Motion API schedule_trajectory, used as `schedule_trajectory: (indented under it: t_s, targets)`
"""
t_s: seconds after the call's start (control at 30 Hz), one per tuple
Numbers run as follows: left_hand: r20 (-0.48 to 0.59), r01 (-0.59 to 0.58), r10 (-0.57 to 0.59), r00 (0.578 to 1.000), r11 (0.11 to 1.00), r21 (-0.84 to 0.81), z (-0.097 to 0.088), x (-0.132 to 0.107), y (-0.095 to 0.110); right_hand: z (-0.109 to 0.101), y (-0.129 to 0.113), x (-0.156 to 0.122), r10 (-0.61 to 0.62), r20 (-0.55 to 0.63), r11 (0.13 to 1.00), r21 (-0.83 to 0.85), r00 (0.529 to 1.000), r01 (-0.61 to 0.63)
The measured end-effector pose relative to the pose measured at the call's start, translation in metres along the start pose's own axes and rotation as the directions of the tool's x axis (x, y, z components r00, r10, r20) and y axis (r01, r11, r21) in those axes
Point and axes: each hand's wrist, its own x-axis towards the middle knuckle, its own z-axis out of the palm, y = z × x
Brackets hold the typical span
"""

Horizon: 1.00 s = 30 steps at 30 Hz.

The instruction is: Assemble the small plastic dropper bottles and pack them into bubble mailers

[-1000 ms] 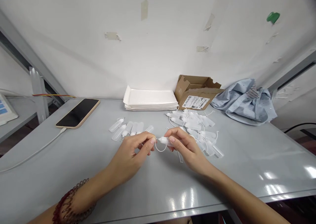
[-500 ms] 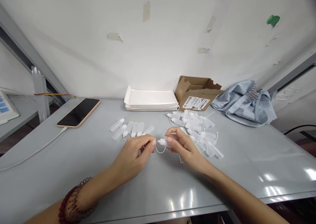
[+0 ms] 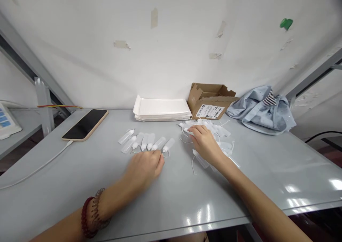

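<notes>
Small translucent dropper bottles with white caps and thin looped straps lie in two groups. A short row of bottles [image 3: 144, 141] is left of centre, and a loose pile of bottles [image 3: 226, 147] lies to the right. My left hand [image 3: 146, 166], slightly blurred, is just in front of the row, fingers bent down and tips hidden. Close beyond it lies the row's rightmost bottle [image 3: 168, 145], its strap curling near my knuckles. My right hand [image 3: 205, 142] reaches over the pile, fingers closed at the nozzle end of a bottle [image 3: 187, 130] on its left side.
A stack of white trays [image 3: 162, 108] stands against the wall beside an open cardboard box [image 3: 211, 105]. Blue patterned cloth [image 3: 262, 110] lies at the far right. At the left, a phone [image 3: 85, 124] is plugged into a white cable [image 3: 40, 169] on the grey table [image 3: 107, 206].
The bottle between both hands now lies at the right end of the row. My left hand has moved down and left. My right hand has moved forward onto the pile.
</notes>
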Motion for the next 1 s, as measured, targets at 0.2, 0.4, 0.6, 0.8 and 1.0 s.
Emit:
schedule_trajectory:
  t_s: [0.2, 0.4, 0.6, 0.8, 1.0]
  targets:
    - [-0.005, -0.143, 0.144, 0.990, 0.984, 0.107, 0.005, -0.002, 0.001, 0.006, 0.005, 0.001, 0.103, 0.133, 0.966, -0.250, 0.986, -0.067]
    - [0.005, -0.544, 0.544, 0.839, 0.839, 0.016, 0.009, -0.018, 0.015, 0.009, 0.002, 0.004, 0.173, 0.127, 0.963, -0.228, 0.977, -0.141]
    - [-0.035, -0.564, 0.565, 0.825, 0.825, 0.026, 0.011, -0.018, 0.013, 0.015, -0.001, 0.004, 0.240, 0.066, 0.961, -0.157, 0.969, -0.227]
    - [-0.049, -0.452, 0.450, 0.891, 0.891, -0.038, 0.005, -0.014, 0.009, 0.012, -0.001, 0.002, 0.240, -0.029, 0.971, -0.016, 0.970, -0.240]
    - [-0.134, -0.146, 0.105, 0.985, 0.928, -0.342, -0.007, -0.007, 0.003, -0.002, -0.018, -0.007, 0.129, -0.115, 0.930, 0.359, 0.985, -0.080]
